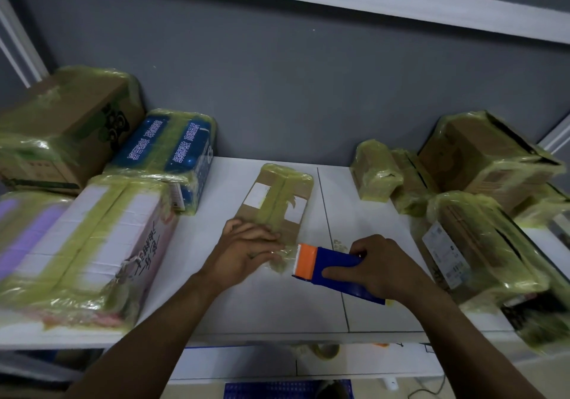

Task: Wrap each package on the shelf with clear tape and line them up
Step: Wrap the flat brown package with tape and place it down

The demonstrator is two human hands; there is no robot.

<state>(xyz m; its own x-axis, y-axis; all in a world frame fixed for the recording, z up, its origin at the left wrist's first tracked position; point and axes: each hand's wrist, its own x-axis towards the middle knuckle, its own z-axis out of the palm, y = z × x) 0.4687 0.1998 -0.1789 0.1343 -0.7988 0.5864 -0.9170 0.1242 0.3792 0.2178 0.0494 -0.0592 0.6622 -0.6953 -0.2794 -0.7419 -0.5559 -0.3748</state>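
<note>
A flat brown package (279,198) with white labels and yellowish tape strips lies in the middle of the white shelf (265,303). My left hand (246,250) presses flat on its near end, fingers straight over the tape. My right hand (379,267) grips a blue tape dispenser (336,270) with an orange head, which sits just right of the package's near corner. A stretch of clear tape (279,260) runs from the dispenser head under my left fingers.
Taped packages crowd both sides: a white-pink box (89,244), a blue box (175,148) and a brown carton (68,127) on the left, several brown boxes (481,244) on the right. A grey wall stands behind. A tape roll (324,351) lies on the lower shelf.
</note>
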